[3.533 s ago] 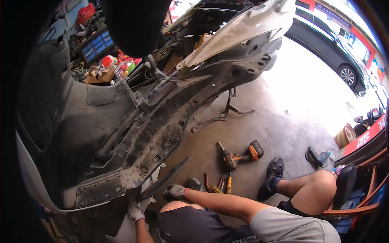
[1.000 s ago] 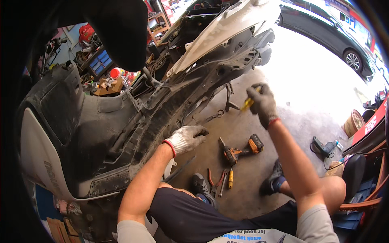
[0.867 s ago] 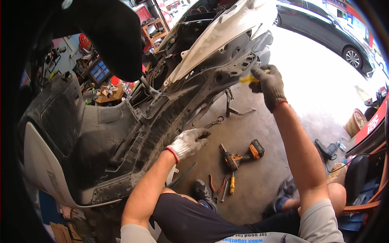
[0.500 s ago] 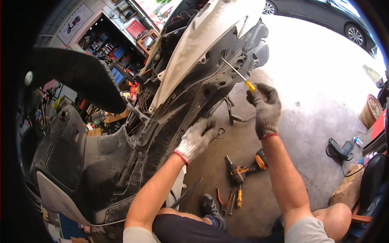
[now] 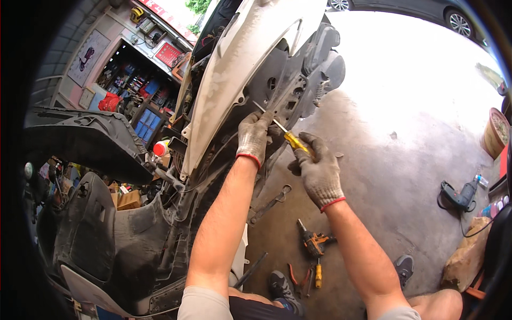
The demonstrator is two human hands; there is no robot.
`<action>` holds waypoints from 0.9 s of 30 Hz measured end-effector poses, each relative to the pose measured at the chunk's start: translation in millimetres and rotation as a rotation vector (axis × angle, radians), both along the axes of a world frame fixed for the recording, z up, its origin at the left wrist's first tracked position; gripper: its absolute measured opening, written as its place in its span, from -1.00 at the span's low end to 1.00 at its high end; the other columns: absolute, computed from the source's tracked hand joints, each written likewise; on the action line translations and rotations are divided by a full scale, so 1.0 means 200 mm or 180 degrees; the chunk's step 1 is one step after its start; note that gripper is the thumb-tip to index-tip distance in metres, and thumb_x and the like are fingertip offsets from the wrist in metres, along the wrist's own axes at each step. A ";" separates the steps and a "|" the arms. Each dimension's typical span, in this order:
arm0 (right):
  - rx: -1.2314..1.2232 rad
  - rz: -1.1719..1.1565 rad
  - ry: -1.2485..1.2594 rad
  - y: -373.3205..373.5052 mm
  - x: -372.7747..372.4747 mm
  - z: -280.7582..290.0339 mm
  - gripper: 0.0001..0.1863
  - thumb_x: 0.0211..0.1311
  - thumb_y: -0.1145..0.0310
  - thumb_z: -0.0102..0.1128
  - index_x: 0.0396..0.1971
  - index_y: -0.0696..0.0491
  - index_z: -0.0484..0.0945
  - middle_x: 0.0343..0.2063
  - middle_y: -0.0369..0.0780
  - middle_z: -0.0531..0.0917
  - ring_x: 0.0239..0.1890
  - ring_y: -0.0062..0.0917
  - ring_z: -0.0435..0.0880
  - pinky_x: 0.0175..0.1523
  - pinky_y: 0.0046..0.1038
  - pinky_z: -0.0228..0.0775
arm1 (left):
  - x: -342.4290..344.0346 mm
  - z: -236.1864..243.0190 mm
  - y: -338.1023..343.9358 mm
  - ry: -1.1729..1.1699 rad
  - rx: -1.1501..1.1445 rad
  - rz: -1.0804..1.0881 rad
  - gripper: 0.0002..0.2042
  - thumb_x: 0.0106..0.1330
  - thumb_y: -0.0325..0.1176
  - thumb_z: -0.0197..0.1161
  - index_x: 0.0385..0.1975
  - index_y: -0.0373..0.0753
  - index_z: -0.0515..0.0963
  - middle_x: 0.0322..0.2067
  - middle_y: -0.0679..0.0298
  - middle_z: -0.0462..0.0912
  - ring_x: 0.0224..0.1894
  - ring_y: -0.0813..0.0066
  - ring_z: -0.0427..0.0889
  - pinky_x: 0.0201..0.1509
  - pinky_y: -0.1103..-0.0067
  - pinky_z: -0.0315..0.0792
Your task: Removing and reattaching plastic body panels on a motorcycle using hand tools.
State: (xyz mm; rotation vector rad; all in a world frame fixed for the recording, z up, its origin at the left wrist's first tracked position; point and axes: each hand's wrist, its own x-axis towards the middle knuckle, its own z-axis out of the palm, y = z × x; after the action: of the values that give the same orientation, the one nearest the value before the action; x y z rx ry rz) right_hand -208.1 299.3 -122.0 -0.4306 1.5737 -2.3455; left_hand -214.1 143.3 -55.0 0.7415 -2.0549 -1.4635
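Note:
My right hand point(image 5: 321, 176), in a grey work glove with a red cuff, grips the yellow handle of a screwdriver point(image 5: 293, 140). Its metal shaft points up and left toward the side of a partly stripped scooter point(image 5: 176, 234). Gloved fingers of my left hand point(image 5: 252, 137) close around the shaft near its tip, just below the edge of the long white side panel point(image 5: 240, 64). Dark, dusty frame parts lie behind the shaft. Whether the tip sits on a fastener, I cannot tell.
On the floor lie an orange and black cordless drill point(image 5: 314, 243), a second yellow-handled screwdriver point(image 5: 318, 276) and red-handled pliers point(image 5: 293, 273). A dark corded drill point(image 5: 460, 193) is at the right, near a plant pot point(image 5: 496, 130). The scooter's kickstand point(image 5: 271, 204) juts out over the floor.
My right hand has brought the screwdriver down and left. My left hand has risen from beside the kickstand to the screwdriver's shaft. The view has shifted slightly.

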 end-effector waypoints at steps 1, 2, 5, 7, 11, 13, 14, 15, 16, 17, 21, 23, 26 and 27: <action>0.0031 -0.0013 -0.0078 0.01 0.00 0.01 -0.66 0.29 0.42 0.14 0.06 0.11 0.49 -0.29 -0.11 0.70 -0.44 -0.52 0.71 -0.23 -0.45 0.56 | -0.01 -0.01 -0.02 0.0069 -0.0014 -0.0063 -0.82 0.34 -0.26 0.22 -0.34 -0.25 0.59 -0.49 0.39 0.63 -0.57 0.73 0.49 -0.58 0.76 0.26; 0.0061 -0.0022 -0.0154 0.02 -0.01 0.03 -0.65 0.29 0.41 0.14 0.07 0.10 0.49 -0.30 -0.12 0.70 -0.45 -0.53 0.71 -0.28 -0.47 0.56 | -0.02 -0.01 -0.03 0.0140 -0.0031 -0.0123 -0.82 0.34 -0.25 0.23 -0.35 -0.25 0.59 -0.50 0.39 0.63 -0.58 0.72 0.49 -0.58 0.76 0.26; 0.0043 0.0007 -0.0093 0.05 -0.02 0.05 -0.67 0.31 0.43 0.13 0.06 0.10 0.49 -0.33 -0.15 0.68 -0.48 -0.57 0.68 -0.34 -0.50 0.55 | -0.05 -0.04 -0.03 0.0484 0.0170 -0.0060 -0.83 0.32 -0.27 0.25 -0.36 -0.25 0.57 -0.54 0.39 0.61 -0.62 0.71 0.48 -0.57 0.76 0.27; 0.0111 0.0005 -0.0034 0.04 -0.02 0.07 -0.68 0.31 0.47 0.10 0.06 0.11 0.49 -0.32 -0.16 0.67 -0.52 -0.60 0.64 -0.34 -0.51 0.53 | -0.04 -0.06 -0.05 0.0633 0.0239 0.0023 -0.84 0.31 -0.29 0.26 -0.37 -0.26 0.56 -0.56 0.39 0.59 -0.65 0.70 0.46 -0.59 0.76 0.28; -0.0058 0.0072 0.0020 0.05 -0.01 0.07 -0.67 0.30 0.49 0.09 0.07 0.12 0.48 -0.31 -0.17 0.67 -0.50 -0.63 0.62 -0.33 -0.53 0.52 | -0.03 -0.08 -0.07 0.0965 0.0506 0.0107 -0.86 0.32 -0.29 0.26 -0.37 -0.21 0.55 -0.54 0.39 0.60 -0.64 0.72 0.43 -0.57 0.76 0.26; 0.0057 0.0035 0.0176 0.05 -0.01 0.08 -0.67 0.30 0.51 0.08 0.07 0.13 0.48 -0.30 -0.17 0.67 -0.49 -0.63 0.60 -0.33 -0.53 0.51 | -0.03 -0.09 -0.08 0.1079 0.0609 0.0101 -0.87 0.33 -0.28 0.26 -0.34 -0.20 0.57 -0.50 0.38 0.64 -0.62 0.75 0.44 -0.56 0.78 0.25; 0.0063 0.0040 0.0173 0.05 -0.01 0.08 -0.67 0.30 0.51 0.08 0.07 0.13 0.48 -0.30 -0.17 0.67 -0.49 -0.63 0.60 -0.33 -0.53 0.51 | -0.03 -0.09 -0.08 0.1218 0.0680 0.0061 -0.88 0.34 -0.29 0.26 -0.33 -0.20 0.57 -0.50 0.37 0.64 -0.61 0.75 0.44 -0.56 0.78 0.26; 0.0011 0.0039 0.0176 0.04 -0.01 0.09 -0.67 0.30 0.51 0.08 0.07 0.13 0.48 -0.30 -0.17 0.68 -0.49 -0.63 0.60 -0.34 -0.52 0.51 | -0.03 -0.09 -0.08 0.1359 0.0747 0.0015 -0.88 0.34 -0.30 0.26 -0.32 -0.19 0.58 -0.49 0.37 0.63 -0.61 0.76 0.44 -0.55 0.78 0.27; -0.0041 0.0039 0.0179 0.03 -0.01 0.09 -0.67 0.30 0.51 0.09 0.06 0.14 0.49 -0.31 -0.16 0.68 -0.49 -0.62 0.61 -0.34 -0.52 0.51 | -0.03 -0.10 -0.08 0.1359 0.0750 0.0017 -0.88 0.34 -0.30 0.26 -0.32 -0.19 0.58 -0.49 0.37 0.63 -0.61 0.76 0.44 -0.55 0.78 0.27; -0.0036 0.0039 0.0178 0.03 -0.01 0.09 -0.67 0.30 0.51 0.09 0.06 0.14 0.49 -0.31 -0.16 0.68 -0.49 -0.62 0.61 -0.34 -0.52 0.51 | -0.04 -0.10 -0.08 0.1386 0.0756 0.0034 -0.89 0.34 -0.31 0.26 -0.32 -0.19 0.58 -0.49 0.37 0.64 -0.60 0.76 0.44 -0.55 0.78 0.27; 0.0012 -0.0046 0.0262 0.02 -0.01 0.08 -0.67 0.29 0.50 0.10 0.05 0.13 0.49 -0.32 -0.12 0.68 -0.50 -0.58 0.62 -0.33 -0.50 0.50 | -0.04 -0.09 -0.08 0.1379 0.0822 0.0072 -0.88 0.35 -0.31 0.25 -0.32 -0.20 0.59 -0.48 0.38 0.63 -0.59 0.76 0.42 -0.53 0.79 0.28; 0.0040 -0.0056 0.0276 0.01 -0.02 0.09 -0.68 0.29 0.50 0.11 0.04 0.13 0.49 -0.33 -0.10 0.68 -0.50 -0.55 0.63 -0.33 -0.48 0.50 | -0.03 -0.09 -0.08 0.1363 0.0767 0.0075 -0.88 0.35 -0.31 0.25 -0.33 -0.21 0.59 -0.49 0.38 0.63 -0.59 0.76 0.42 -0.52 0.80 0.28; 0.0236 -0.0185 0.0535 0.01 -0.03 0.09 -0.71 0.29 0.46 0.12 0.00 0.10 0.51 -0.34 -0.04 0.68 -0.51 -0.45 0.65 -0.32 -0.41 0.50 | -0.04 -0.09 -0.08 0.1329 0.0725 0.0093 -0.88 0.36 -0.31 0.25 -0.34 -0.20 0.59 -0.49 0.39 0.62 -0.59 0.76 0.41 -0.52 0.80 0.28; 0.0360 -0.0304 0.0683 0.01 -0.03 0.10 -0.73 0.28 0.44 0.13 -0.02 0.09 0.52 -0.33 -0.02 0.68 -0.46 -0.37 0.68 -0.27 -0.38 0.50 | -0.04 -0.08 -0.09 0.1318 0.0723 0.0112 -0.88 0.36 -0.31 0.24 -0.34 -0.20 0.59 -0.50 0.40 0.62 -0.59 0.76 0.41 -0.52 0.80 0.27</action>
State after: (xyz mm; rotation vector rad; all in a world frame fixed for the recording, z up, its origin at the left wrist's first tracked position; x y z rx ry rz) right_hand -213.9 300.9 -101.4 -0.6113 1.8517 -2.3293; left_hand -221.7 126.1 -72.0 0.5017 -1.5771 -1.6855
